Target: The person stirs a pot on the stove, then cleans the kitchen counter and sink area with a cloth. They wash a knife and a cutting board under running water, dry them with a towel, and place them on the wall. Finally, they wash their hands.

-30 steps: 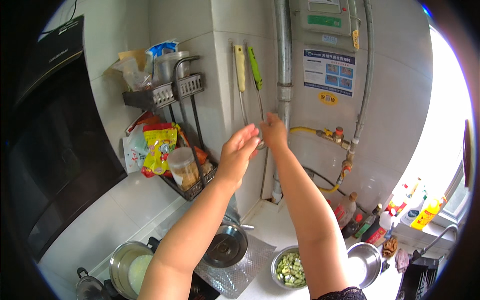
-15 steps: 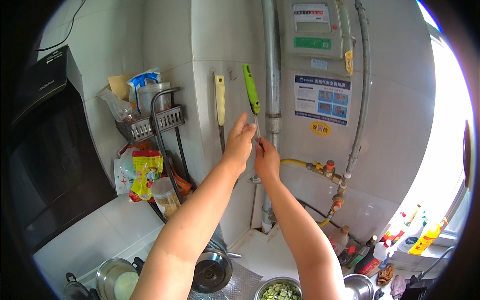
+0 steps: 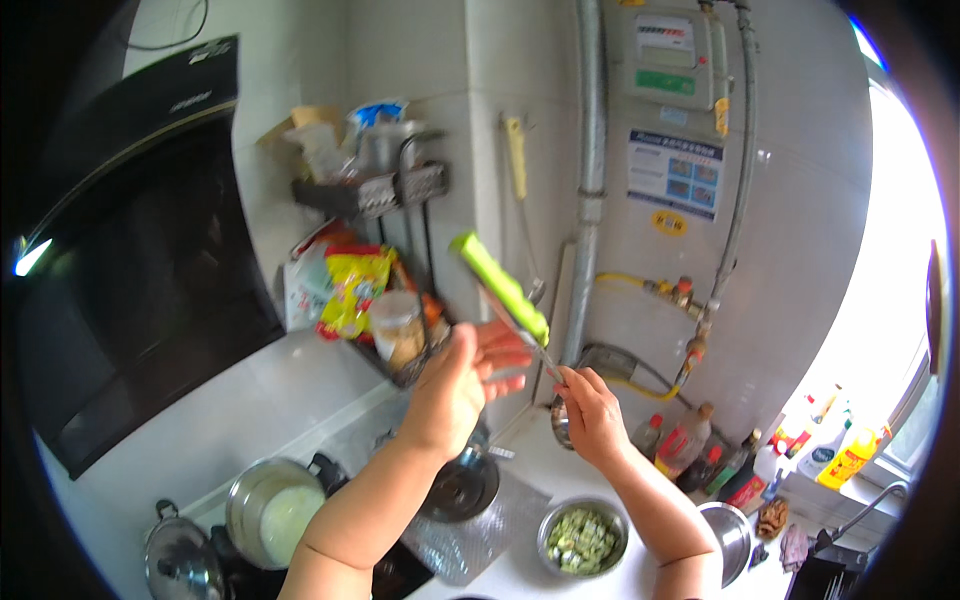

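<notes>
The right hand (image 3: 592, 412) pinches the thin metal shaft of a green-handled utensil (image 3: 503, 287), fingers closed around it, so the tool tilts up and to the left with its green grip raised in the air in front of the tiled wall (image 3: 420, 60); whatever is at its lower end is hidden behind the hand. The left hand (image 3: 462, 382) is open, fingers spread and holding nothing, just beside the shaft with its fingertips near the lower end of the green grip. Behind them a yellow-handled utensil (image 3: 515, 155) hangs on the wall next to a grey vertical pipe (image 3: 588, 170), and further right a gas meter (image 3: 668, 50) sits above a blue notice (image 3: 674, 174). A dark wire rack (image 3: 372, 188) on the wall carries packets and jars, with yellow snack bags (image 3: 352, 288) on its lower tier. A black range hood (image 3: 130, 250) fills the left side. Down on the white worktop (image 3: 520, 570) stand a steel bowl of chopped green vegetables (image 3: 582, 538), an empty steel bowl (image 3: 728, 538) and a row of sauce bottles (image 3: 690, 445). At the left, a pot with white liquid (image 3: 272, 510) and a dark pan (image 3: 460, 488) sit near the stove. Bright daylight comes from the window (image 3: 900, 300) at the right.
</notes>
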Demonstrator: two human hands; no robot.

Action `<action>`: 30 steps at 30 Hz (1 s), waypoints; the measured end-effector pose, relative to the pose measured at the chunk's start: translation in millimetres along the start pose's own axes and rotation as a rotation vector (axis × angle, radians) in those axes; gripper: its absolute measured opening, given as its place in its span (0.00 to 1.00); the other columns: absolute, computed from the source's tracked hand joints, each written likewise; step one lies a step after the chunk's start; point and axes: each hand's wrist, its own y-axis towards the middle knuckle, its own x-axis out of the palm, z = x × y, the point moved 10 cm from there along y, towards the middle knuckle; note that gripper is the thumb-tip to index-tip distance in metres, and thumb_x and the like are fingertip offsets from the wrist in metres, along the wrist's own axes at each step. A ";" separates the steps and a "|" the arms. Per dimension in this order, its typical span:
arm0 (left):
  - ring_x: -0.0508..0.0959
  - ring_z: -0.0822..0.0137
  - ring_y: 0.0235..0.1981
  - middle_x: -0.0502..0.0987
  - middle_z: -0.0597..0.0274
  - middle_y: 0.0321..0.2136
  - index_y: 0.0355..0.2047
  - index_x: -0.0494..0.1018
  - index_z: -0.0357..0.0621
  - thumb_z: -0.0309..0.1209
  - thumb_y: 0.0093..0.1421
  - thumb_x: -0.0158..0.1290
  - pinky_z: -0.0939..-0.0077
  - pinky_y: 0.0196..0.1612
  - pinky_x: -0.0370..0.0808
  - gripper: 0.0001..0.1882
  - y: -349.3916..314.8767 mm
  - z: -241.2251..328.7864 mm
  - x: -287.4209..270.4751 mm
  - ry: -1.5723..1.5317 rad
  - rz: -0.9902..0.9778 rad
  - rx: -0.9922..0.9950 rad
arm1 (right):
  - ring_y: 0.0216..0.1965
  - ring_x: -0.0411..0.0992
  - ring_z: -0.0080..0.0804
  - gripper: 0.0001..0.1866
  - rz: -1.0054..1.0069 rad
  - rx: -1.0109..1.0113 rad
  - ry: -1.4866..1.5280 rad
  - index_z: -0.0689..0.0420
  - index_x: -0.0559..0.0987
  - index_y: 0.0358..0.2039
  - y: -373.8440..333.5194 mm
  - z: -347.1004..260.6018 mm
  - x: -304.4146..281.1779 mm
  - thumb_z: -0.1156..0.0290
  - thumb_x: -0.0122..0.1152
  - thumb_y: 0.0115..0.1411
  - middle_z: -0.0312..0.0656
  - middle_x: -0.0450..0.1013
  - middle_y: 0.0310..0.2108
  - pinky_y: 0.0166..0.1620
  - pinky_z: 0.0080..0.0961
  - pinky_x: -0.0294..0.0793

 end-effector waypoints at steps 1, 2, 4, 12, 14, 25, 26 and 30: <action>0.73 0.64 0.48 0.74 0.56 0.45 0.54 0.66 0.42 0.62 0.62 0.37 0.62 0.48 0.70 0.37 -35.8 -6.9 -12.4 -0.076 0.007 -0.061 | 0.35 0.70 0.47 0.16 -0.051 -0.059 -0.024 0.61 0.73 0.46 -12.4 -16.4 10.8 0.82 0.52 0.56 0.49 0.69 0.32 0.38 0.34 0.70; 0.76 0.59 0.44 0.75 0.50 0.43 0.53 0.66 0.39 0.67 0.60 0.34 0.60 0.42 0.75 0.42 -75.6 -17.3 -23.7 -0.205 0.065 -0.185 | 0.36 0.70 0.48 0.16 -0.101 -0.119 -0.046 0.61 0.73 0.46 -25.6 -33.0 21.5 0.83 0.52 0.55 0.49 0.70 0.34 0.39 0.36 0.71; 0.79 0.53 0.38 0.75 0.44 0.41 0.55 0.64 0.39 0.70 0.58 0.31 0.59 0.35 0.79 0.46 -146.8 -20.4 -35.2 -0.436 -0.001 -0.389 | 0.39 0.71 0.44 0.22 -0.183 -0.318 -0.196 0.61 0.73 0.45 -48.6 -65.3 48.0 0.82 0.55 0.47 0.46 0.71 0.36 0.43 0.35 0.73; 0.70 0.74 0.18 0.70 0.63 0.21 0.54 0.61 0.39 0.35 0.65 0.50 0.81 0.20 0.68 0.21 -347.3 2.1 -77.2 -0.091 0.110 -0.720 | 0.46 0.71 0.37 0.16 -0.169 -0.925 -0.271 0.57 0.76 0.41 -102.9 -237.9 142.0 0.70 0.56 0.50 0.42 0.72 0.40 0.56 0.40 0.67; 0.70 0.75 0.17 0.70 0.64 0.21 0.49 0.63 0.39 0.33 0.65 0.49 0.80 0.21 0.69 0.16 -375.9 3.1 -85.8 -0.044 0.192 -0.623 | 0.47 0.71 0.38 0.16 -0.138 -0.921 -0.233 0.56 0.76 0.41 -110.7 -275.2 167.3 0.70 0.55 0.50 0.42 0.72 0.43 0.57 0.40 0.66; 0.70 0.76 0.28 0.69 0.65 0.27 0.43 0.63 0.38 0.35 0.61 0.55 0.80 0.31 0.69 0.17 -453.4 2.9 -186.5 0.673 0.668 -0.063 | 0.45 0.70 0.32 0.41 -0.686 0.335 0.676 0.62 0.52 0.62 -246.4 -317.6 246.4 0.73 0.67 0.53 0.47 0.64 0.48 0.44 0.28 0.75; 0.70 0.78 0.29 0.69 0.67 0.28 0.43 0.63 0.40 0.33 0.62 0.53 0.82 0.31 0.68 0.15 -450.6 4.9 -184.9 0.732 0.664 -0.064 | 0.45 0.70 0.32 0.43 -0.670 0.279 0.621 0.61 0.51 0.63 -250.6 -313.2 251.5 0.75 0.68 0.51 0.47 0.64 0.48 0.44 0.28 0.75; 0.70 0.78 0.28 0.69 0.66 0.27 0.43 0.64 0.39 0.34 0.60 0.56 0.81 0.30 0.68 0.17 -449.4 3.1 -197.4 0.754 0.755 -0.085 | 0.44 0.70 0.34 0.46 -0.728 0.232 0.628 0.60 0.48 0.64 -245.1 -304.7 270.0 0.81 0.64 0.50 0.46 0.65 0.47 0.44 0.28 0.74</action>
